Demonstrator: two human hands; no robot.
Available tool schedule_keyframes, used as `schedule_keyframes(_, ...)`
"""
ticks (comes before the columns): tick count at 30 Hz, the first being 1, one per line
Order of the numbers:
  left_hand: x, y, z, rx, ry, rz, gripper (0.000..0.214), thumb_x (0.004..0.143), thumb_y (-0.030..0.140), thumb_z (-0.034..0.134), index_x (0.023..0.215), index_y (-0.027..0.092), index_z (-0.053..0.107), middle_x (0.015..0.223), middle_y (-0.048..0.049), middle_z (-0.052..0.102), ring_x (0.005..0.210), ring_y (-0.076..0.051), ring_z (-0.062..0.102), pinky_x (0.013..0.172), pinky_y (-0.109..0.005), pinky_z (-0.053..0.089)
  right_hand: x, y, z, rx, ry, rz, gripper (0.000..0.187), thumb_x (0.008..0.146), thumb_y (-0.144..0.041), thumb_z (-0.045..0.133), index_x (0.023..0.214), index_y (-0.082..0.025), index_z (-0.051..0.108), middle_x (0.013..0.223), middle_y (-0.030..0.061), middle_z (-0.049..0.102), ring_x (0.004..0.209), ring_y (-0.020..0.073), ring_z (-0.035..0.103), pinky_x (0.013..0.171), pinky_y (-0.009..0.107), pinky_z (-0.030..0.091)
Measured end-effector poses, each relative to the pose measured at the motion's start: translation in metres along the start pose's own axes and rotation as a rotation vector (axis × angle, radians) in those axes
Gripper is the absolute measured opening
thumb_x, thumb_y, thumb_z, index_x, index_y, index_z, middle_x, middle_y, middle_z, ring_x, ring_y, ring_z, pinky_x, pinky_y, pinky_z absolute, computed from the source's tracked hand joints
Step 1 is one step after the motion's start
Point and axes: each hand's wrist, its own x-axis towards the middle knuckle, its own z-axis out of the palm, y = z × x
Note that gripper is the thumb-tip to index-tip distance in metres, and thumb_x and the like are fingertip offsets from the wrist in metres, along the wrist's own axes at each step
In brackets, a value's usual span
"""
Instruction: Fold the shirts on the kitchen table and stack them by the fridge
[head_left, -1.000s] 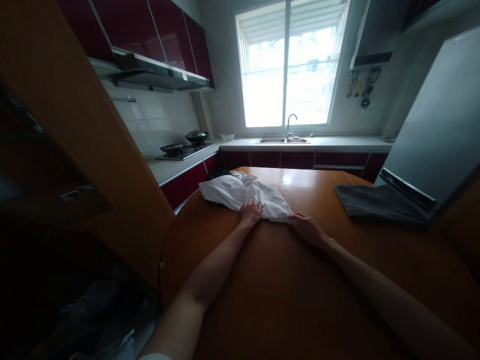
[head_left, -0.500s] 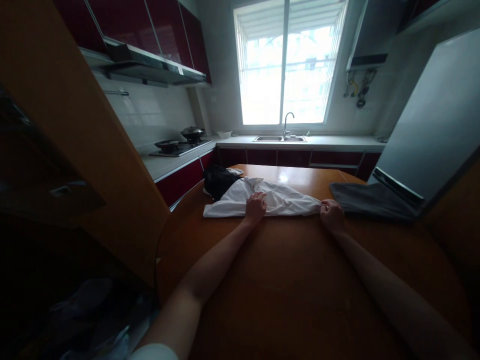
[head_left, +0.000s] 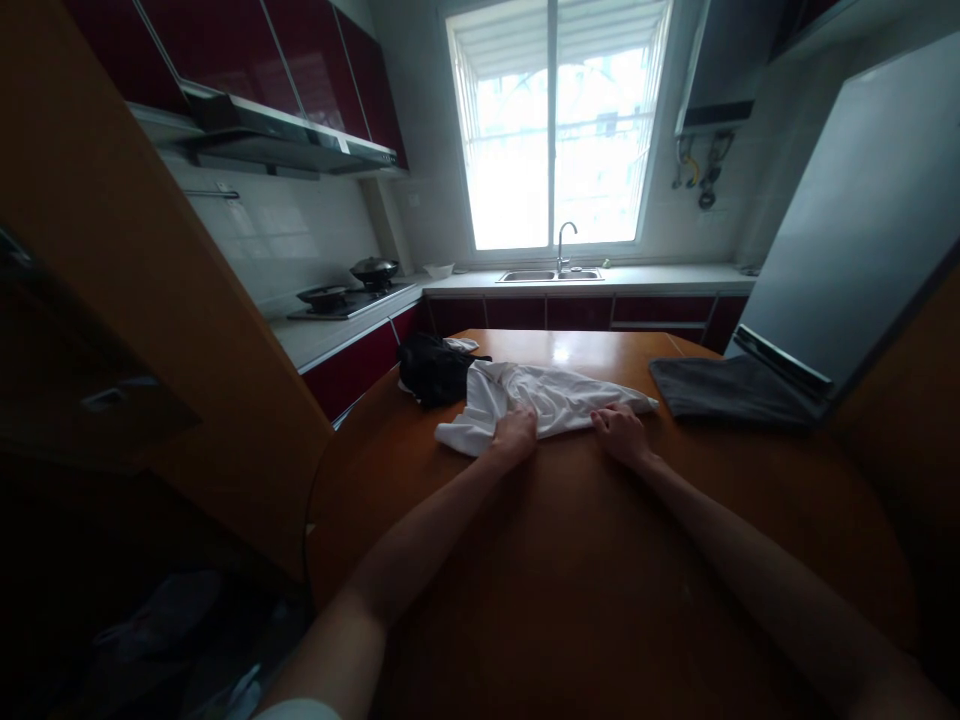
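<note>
A white garment [head_left: 551, 398] lies spread across the far middle of the wooden table [head_left: 600, 580]. My left hand [head_left: 514, 436] rests on its near left part with fingers curled into the cloth. My right hand [head_left: 619, 434] lies on the garment's near edge further right, fingers bent and gripping the fabric. A black piece of clothing [head_left: 433, 366] sits bunched at the garment's far left end.
A grey folded cloth [head_left: 716, 392] lies at the table's right, against a tall grey fridge [head_left: 862, 240]. An orange panel [head_left: 150, 300] stands close on the left. Beyond are a stove with pans [head_left: 349, 290], a sink [head_left: 551, 274] and a bright window [head_left: 555, 125].
My right hand pulled the garment's end out to the right, then came back left along its near edge. The cloth now lies spread wider, uncovering the black clothing.
</note>
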Motion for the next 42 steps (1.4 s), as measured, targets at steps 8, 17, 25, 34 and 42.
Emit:
schedule_keyframes(8, -0.039, 0.060, -0.006, -0.361, -0.358, 0.903, 0.042, 0.092, 0.031, 0.066, 0.134, 0.025, 0.062, 0.132, -0.0049, 0.066, 0.109, -0.018, 0.067, 0.093, -0.023, 0.051, 0.011, 0.019, 0.004, 0.409, 0.140, 0.194, 0.052, 0.099, -0.050, 0.033, 0.112, -0.018, 0.072, 0.110, 0.0136, 0.074, 0.101, 0.0286, 0.067, 0.090, 0.038, 0.049)
schedule_keyframes(17, 0.041, -0.046, 0.007, -0.372, 0.242, 0.436, 0.044, 0.089, 0.007, 0.051, 0.130, 0.018, 0.064, 0.138, -0.0106, 0.062, 0.131, -0.025, 0.055, 0.113, -0.040, 0.041, -0.002, -0.014, -0.016, 0.270, 0.441, -0.233, 0.031, 0.095, -0.033, 0.049, 0.116, -0.021, 0.069, 0.120, 0.0113, 0.063, 0.116, 0.0272, 0.056, 0.105, 0.046, 0.043)
schedule_keyframes(25, 0.043, -0.080, 0.033, -0.043, 0.067, 0.070, 0.044, 0.100, 0.027, 0.043, 0.142, 0.027, 0.054, 0.151, -0.0065, 0.050, 0.136, -0.024, 0.048, 0.113, -0.040, 0.039, -0.021, -0.053, -0.006, 0.161, -0.158, -0.518, 0.022, 0.092, -0.037, 0.063, 0.106, -0.027, 0.077, 0.114, 0.0081, 0.065, 0.106, 0.0249, 0.059, 0.095, 0.040, 0.049)
schedule_keyframes(34, 0.025, -0.047, 0.008, 0.064, -0.083, 0.044, 0.042, 0.100, 0.030, 0.044, 0.139, 0.023, 0.056, 0.129, -0.0182, 0.063, 0.114, -0.033, 0.064, 0.097, -0.047, 0.049, -0.004, -0.020, -0.004, 0.088, -0.172, -0.494, 0.023, 0.088, -0.028, 0.065, 0.108, -0.026, 0.076, 0.108, 0.0069, 0.069, 0.106, 0.0253, 0.060, 0.096, 0.041, 0.048)
schedule_keyframes(42, -0.005, 0.015, 0.000, 0.135, -0.227, 0.098, 0.025, 0.092, 0.029, 0.059, 0.098, 0.010, 0.075, 0.101, -0.0227, 0.074, 0.102, -0.038, 0.070, 0.087, -0.049, 0.055, 0.014, 0.042, -0.012, 0.168, -0.085, -0.250, 0.039, 0.084, -0.031, 0.072, 0.122, -0.024, 0.070, 0.144, 0.0099, 0.054, 0.122, 0.0275, 0.059, 0.104, 0.042, 0.047)
